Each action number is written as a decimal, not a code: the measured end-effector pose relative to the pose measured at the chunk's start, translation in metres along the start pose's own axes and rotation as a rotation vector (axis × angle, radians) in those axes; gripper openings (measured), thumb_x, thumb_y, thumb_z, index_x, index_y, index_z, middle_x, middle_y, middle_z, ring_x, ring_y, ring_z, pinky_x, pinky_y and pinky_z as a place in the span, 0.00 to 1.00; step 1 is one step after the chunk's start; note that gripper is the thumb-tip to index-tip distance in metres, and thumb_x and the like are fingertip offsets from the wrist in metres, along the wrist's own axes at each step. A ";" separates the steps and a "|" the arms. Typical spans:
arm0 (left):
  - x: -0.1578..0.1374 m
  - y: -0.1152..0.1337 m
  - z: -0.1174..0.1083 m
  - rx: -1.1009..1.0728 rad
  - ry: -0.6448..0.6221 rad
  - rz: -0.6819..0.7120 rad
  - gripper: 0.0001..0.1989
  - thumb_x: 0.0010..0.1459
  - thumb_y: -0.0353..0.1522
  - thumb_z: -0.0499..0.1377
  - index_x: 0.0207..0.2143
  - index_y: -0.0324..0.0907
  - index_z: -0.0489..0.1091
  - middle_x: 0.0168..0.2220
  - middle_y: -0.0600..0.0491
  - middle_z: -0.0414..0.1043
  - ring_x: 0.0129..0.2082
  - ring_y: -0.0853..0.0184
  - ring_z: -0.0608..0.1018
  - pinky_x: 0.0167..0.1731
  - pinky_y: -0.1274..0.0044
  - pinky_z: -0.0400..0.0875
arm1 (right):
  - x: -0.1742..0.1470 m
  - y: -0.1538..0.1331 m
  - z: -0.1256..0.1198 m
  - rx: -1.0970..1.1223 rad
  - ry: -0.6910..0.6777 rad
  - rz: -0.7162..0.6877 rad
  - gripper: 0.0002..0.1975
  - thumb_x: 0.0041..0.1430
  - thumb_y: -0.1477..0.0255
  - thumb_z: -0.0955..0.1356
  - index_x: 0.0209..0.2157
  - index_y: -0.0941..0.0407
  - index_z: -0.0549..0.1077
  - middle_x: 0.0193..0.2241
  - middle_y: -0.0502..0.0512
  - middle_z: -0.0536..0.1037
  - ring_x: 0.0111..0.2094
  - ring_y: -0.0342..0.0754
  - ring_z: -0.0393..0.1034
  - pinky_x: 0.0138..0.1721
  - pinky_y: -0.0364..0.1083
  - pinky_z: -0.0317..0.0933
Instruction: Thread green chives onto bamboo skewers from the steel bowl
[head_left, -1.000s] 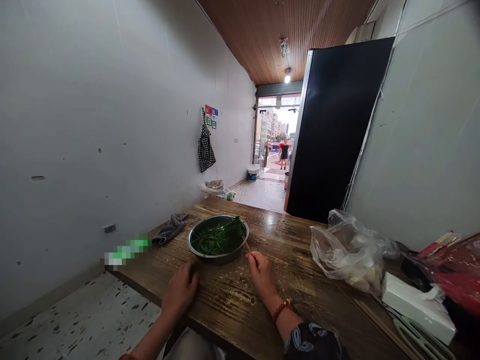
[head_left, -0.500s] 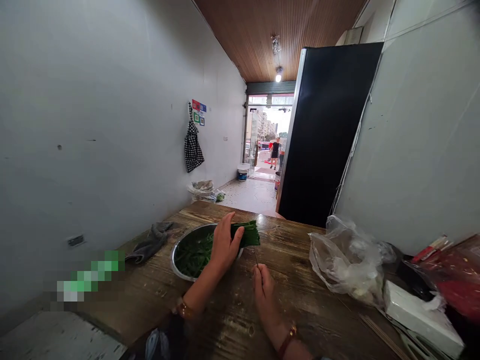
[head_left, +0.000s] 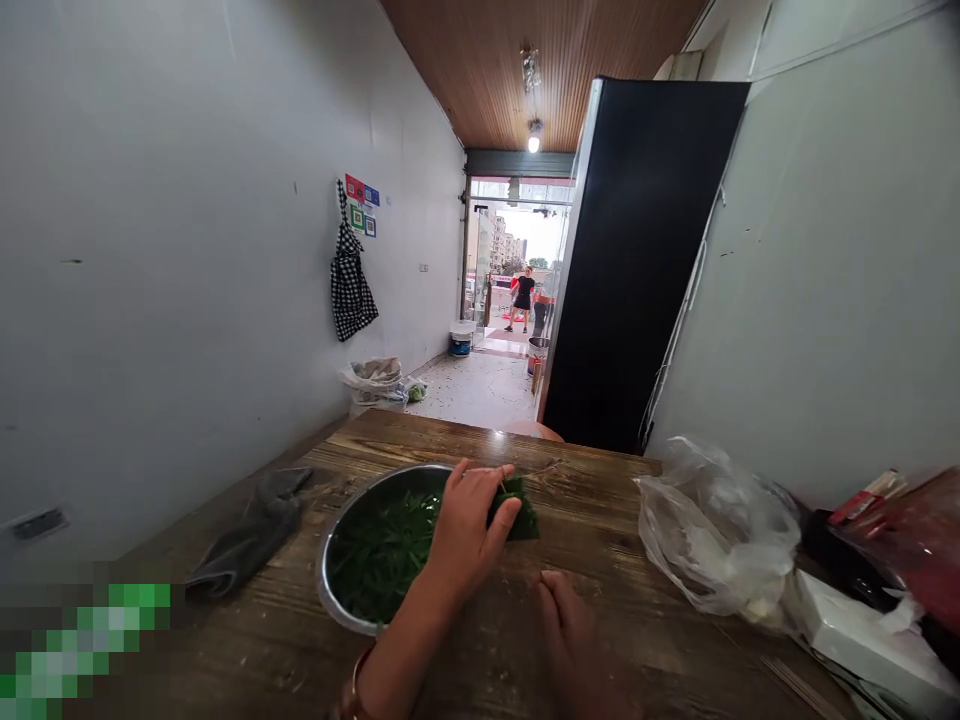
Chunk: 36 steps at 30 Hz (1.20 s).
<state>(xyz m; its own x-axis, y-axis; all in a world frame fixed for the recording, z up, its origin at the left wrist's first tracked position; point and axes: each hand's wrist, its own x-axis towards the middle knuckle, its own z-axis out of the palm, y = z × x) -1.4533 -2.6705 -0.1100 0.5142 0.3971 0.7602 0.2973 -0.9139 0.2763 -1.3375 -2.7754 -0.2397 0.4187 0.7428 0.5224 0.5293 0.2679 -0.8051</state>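
My left hand (head_left: 474, 515) is closed around a folded bundle of dark green leaves (head_left: 523, 508), at the right rim of a metal bowl (head_left: 324, 575). Cut green leaves (head_left: 386, 550) lie in liquid inside that bowl. Below and to the right, my right hand (head_left: 574, 625) is closed in a pinch, apart from the bundle and somewhat blurred. A thin stick showed in its fingers a moment ago; against the dark wood it is hard to make out now.
A grey cloth (head_left: 251, 535) lies left of the bowl on the wooden table (head_left: 600, 500). To the right are a clear plastic bag (head_left: 720, 530), a white box (head_left: 862, 630), thin sticks (head_left: 806, 690) and a red package (head_left: 915, 550). A person (head_left: 523, 298) stands outside the doorway.
The view has shifted, and the bowl appears larger and lower. My right hand has drawn down and away from the leaves. My left hand still grips the bundle, now tilted more downward.
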 end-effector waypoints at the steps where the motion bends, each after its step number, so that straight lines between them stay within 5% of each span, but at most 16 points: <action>1: -0.002 -0.001 -0.001 -0.014 -0.009 0.004 0.15 0.64 0.37 0.48 0.49 0.43 0.65 0.44 0.48 0.75 0.46 0.62 0.75 0.58 0.60 0.56 | 0.000 0.000 0.000 -0.011 0.005 -0.006 0.14 0.66 0.63 0.58 0.35 0.52 0.72 0.30 0.54 0.78 0.30 0.47 0.73 0.32 0.41 0.67; 9: -0.021 -0.001 0.013 0.092 0.010 0.030 0.12 0.64 0.39 0.48 0.36 0.43 0.66 0.32 0.48 0.73 0.35 0.61 0.74 0.43 0.63 0.68 | 0.002 -0.010 0.008 -0.051 0.065 0.034 0.20 0.65 0.58 0.56 0.38 0.53 0.74 0.37 0.58 0.80 0.37 0.49 0.76 0.38 0.45 0.70; 14: -0.022 -0.004 0.012 0.200 -0.064 -0.066 0.15 0.66 0.37 0.42 0.34 0.43 0.65 0.31 0.46 0.72 0.33 0.59 0.73 0.32 0.67 0.66 | 0.004 -0.020 0.027 -0.030 0.111 0.067 0.19 0.67 0.61 0.56 0.43 0.54 0.73 0.43 0.59 0.79 0.44 0.50 0.74 0.43 0.47 0.69; 25: -0.022 -0.010 0.022 0.253 -0.209 -0.192 0.15 0.66 0.37 0.42 0.33 0.42 0.65 0.31 0.44 0.73 0.33 0.58 0.75 0.32 0.68 0.64 | 0.012 -0.002 0.024 -0.205 0.118 0.005 0.19 0.67 0.62 0.56 0.45 0.55 0.73 0.43 0.60 0.79 0.43 0.50 0.76 0.42 0.47 0.70; 31: -0.022 0.000 0.021 0.223 -0.324 -0.225 0.22 0.53 0.49 0.58 0.39 0.42 0.63 0.38 0.43 0.72 0.40 0.52 0.75 0.37 0.64 0.66 | 0.015 0.002 0.010 -0.267 0.066 -0.024 0.21 0.68 0.63 0.54 0.45 0.55 0.73 0.41 0.60 0.80 0.38 0.51 0.77 0.37 0.48 0.71; 36: -0.023 -0.003 0.024 0.197 -0.366 -0.206 0.21 0.49 0.43 0.63 0.40 0.44 0.61 0.40 0.45 0.71 0.43 0.53 0.75 0.40 0.65 0.65 | 0.017 0.011 0.002 -0.372 0.108 -0.104 0.20 0.67 0.63 0.55 0.44 0.56 0.74 0.42 0.61 0.80 0.40 0.52 0.77 0.40 0.51 0.72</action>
<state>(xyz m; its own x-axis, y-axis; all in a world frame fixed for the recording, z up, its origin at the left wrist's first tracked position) -1.4468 -2.6746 -0.1429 0.6679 0.6048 0.4337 0.5523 -0.7934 0.2558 -1.3261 -2.7588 -0.2406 0.4131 0.6494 0.6385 0.7959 0.0833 -0.5996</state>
